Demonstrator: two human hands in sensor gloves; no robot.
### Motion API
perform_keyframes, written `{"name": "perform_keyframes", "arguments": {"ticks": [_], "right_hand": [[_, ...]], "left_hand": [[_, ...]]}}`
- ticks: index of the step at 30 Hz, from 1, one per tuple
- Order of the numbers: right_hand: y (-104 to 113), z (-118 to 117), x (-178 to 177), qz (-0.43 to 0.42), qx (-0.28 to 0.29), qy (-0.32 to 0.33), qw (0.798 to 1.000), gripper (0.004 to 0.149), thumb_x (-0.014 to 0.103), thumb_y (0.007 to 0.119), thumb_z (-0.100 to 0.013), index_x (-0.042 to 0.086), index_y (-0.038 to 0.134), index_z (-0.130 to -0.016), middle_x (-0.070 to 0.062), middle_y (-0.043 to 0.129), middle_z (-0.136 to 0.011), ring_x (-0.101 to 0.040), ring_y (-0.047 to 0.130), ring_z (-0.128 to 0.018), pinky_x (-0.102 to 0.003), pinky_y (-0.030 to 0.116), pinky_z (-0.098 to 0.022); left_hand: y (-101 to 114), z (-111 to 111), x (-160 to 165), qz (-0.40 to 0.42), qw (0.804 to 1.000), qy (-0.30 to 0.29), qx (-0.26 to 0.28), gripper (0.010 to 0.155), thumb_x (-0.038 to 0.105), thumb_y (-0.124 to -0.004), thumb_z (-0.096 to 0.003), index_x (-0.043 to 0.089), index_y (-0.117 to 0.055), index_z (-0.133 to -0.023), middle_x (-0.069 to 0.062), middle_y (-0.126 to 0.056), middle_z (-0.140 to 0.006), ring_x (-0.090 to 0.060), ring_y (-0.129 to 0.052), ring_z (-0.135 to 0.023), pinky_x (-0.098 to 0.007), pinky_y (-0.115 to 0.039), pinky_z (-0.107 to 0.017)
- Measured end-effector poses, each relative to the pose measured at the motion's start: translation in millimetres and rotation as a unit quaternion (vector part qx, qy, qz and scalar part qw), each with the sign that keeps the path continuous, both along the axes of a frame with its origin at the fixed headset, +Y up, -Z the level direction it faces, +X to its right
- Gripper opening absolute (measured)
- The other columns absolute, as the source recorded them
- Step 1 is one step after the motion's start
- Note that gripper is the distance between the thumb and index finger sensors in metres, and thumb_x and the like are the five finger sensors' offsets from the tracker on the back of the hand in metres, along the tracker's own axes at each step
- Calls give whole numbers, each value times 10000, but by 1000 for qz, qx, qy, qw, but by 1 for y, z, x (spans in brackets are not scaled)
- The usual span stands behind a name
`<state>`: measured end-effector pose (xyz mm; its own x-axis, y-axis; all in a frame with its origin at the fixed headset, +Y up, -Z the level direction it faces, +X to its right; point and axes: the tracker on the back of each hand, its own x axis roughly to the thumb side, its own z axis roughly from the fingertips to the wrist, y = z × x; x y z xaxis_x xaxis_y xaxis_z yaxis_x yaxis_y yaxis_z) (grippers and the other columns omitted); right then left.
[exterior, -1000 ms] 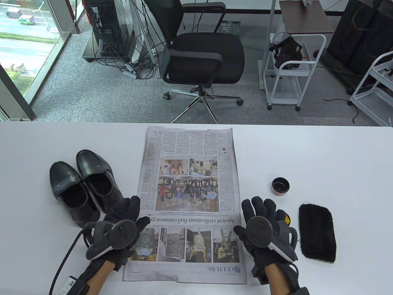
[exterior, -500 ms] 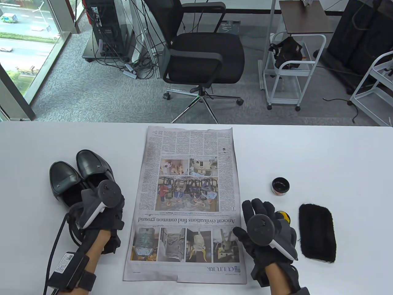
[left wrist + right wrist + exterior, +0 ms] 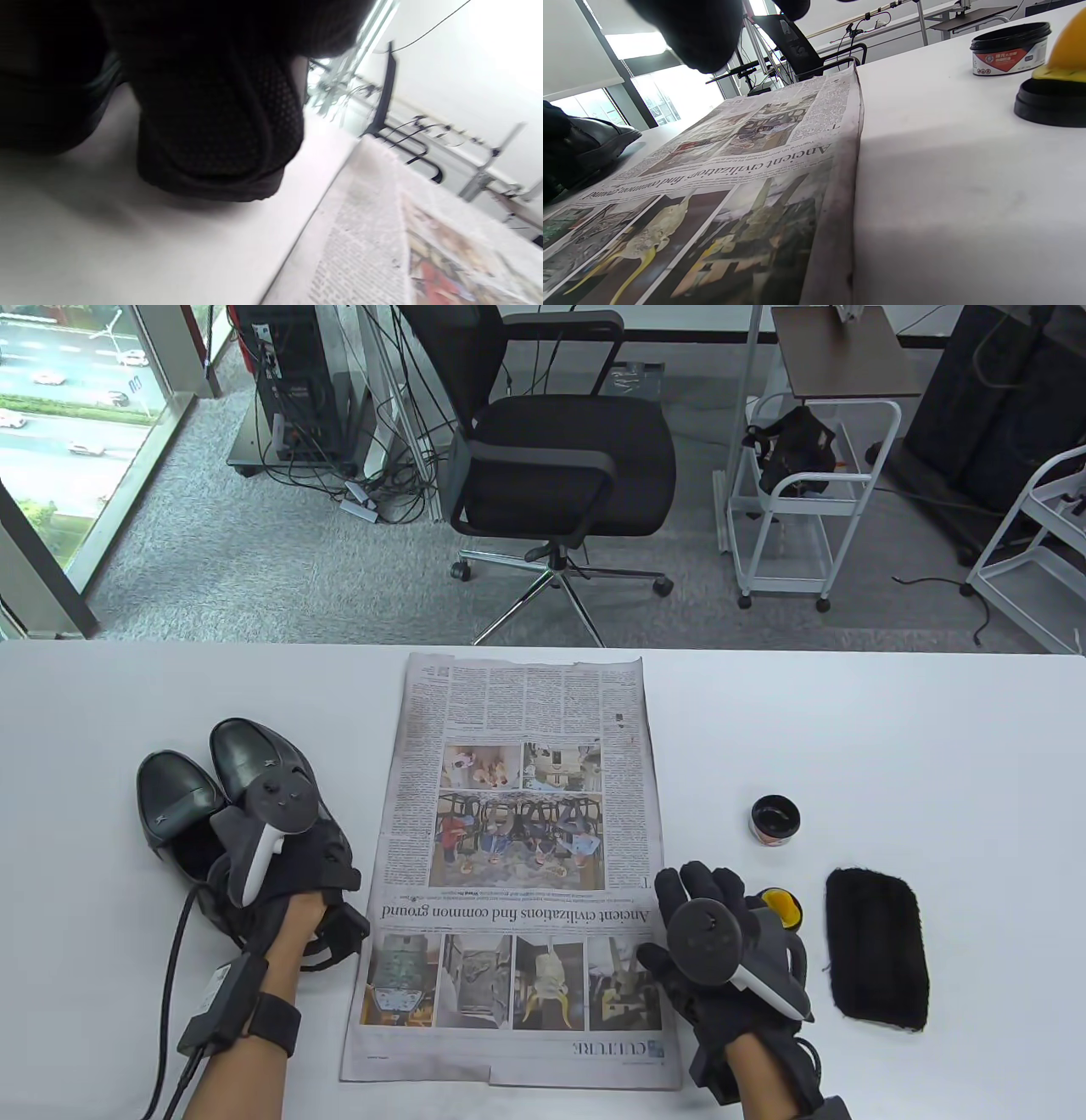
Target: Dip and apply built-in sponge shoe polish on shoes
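left hand: black glove, round dark tracker with white handle, black wristband, cable.
right hand: black glove, matching tracker.

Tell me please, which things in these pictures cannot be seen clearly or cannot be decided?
- Left hand grip on the right shoe: table view, tracker and glove cover the fingers; left wrist view is dark and blurred.
- Yellow sponge lid: table view, right hand hides part; right wrist view, edge cuts it.
- Polish tin label: too small.

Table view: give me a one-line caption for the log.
Left hand on the black shoes beside the newspaper; right hand open near the polish tin.
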<state>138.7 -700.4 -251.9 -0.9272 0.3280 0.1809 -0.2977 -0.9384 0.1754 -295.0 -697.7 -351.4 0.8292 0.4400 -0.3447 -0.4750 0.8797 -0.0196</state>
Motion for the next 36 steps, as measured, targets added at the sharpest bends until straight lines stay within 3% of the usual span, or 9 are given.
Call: {"name": "perform_keyframes", "arguments": {"ticks": [7,9,10,12,15,19,22,28,36], "right_hand": [[-2,-1,3,-4,-6,-10,1000,779,406,755,-458,94,392,-1072,-297,273,-1115,-649,271,-972,-825,299,-630],[-3,-2,6,-8,-6,-18,1000,777,407,753,-459,92,394,-1072,-300,273,-1114,-651,269,-971,-825,298,-630],[-4,-3,7,-9,-7,-23,1000,776,409,750,-460,90,395,-1072,-304,274,-1112,-647,273,-971,-824,301,-629],[-6,-3,9,-9,-11,-28,999,772,408,748,-461,90,399,-1071,-303,275,-1112,-652,267,-969,-824,302,-628],[-9,-5,11,-4,-23,-35,999,771,408,748,-461,91,398,-1071,-305,273,-1111,-649,266,-970,-824,300,-629],[-11,-5,15,-6,-29,-45,999,769,407,745,-463,89,399,-1071,-303,274,-1112,-666,263,-961,-822,304,-631],[-11,-6,18,-9,-27,-53,998,768,406,745,-463,88,401,-1071,-305,275,-1111,-668,262,-961,-822,303,-632],[-17,-8,22,-12,-43,-62,997,765,405,744,-463,86,403,-1070,-307,275,-1110,-662,263,-962,-821,305,-632],[-19,-9,21,-7,-48,-57,997,765,405,742,-464,86,403,-1070,-310,273,-1108,-660,263,-963,-820,306,-632]], "left_hand": [[46,49,15,-89,984,-130,83,431,245,-669,-585,45,-664,-967,-190,-661,-883,-263,-1087,-566,-355,-1012,-424],[55,67,19,-105,972,-167,124,418,313,-675,-610,82,-666,-959,-163,-653,-909,-269,-1069,-584,-382,-987,-452],[57,75,20,-121,967,-166,153,459,424,-703,-600,105,-686,-929,-150,-674,-904,-262,-1073,-562,-387,-987,-439],[57,88,22,-158,960,-132,189,393,461,-729,-580,161,-760,-833,-93,-746,-857,-236,-1087,-479,-395,-996,-387],[46,94,33,-180,947,-186,191,345,436,-730,-578,204,-774,-830,-41,-745,-892,-255,-1082,-518,-420,-983,-428],[32,94,45,-212,912,-276,218,327,427,-725,-563,246,-777,-830,-4,-725,-930,-279,-1074,-577,-437,-965,-477],[27,92,53,-188,901,-322,220,316,402,-735,-553,265,-781,-834,23,-716,-955,-315,-1060,-638,-459,-950,-510],[17,93,75,-182,900,-361,165,323,357,-737,-558,254,-764,-862,20,-704,-967,-380,-1048,-673,-487,-952,-508],[-12,81,85,-181,899,-382,113,337,384,-753,-564,262,-764,-878,7,-714,-968,-368,-1045,-660,-484,-943,-506]]}}
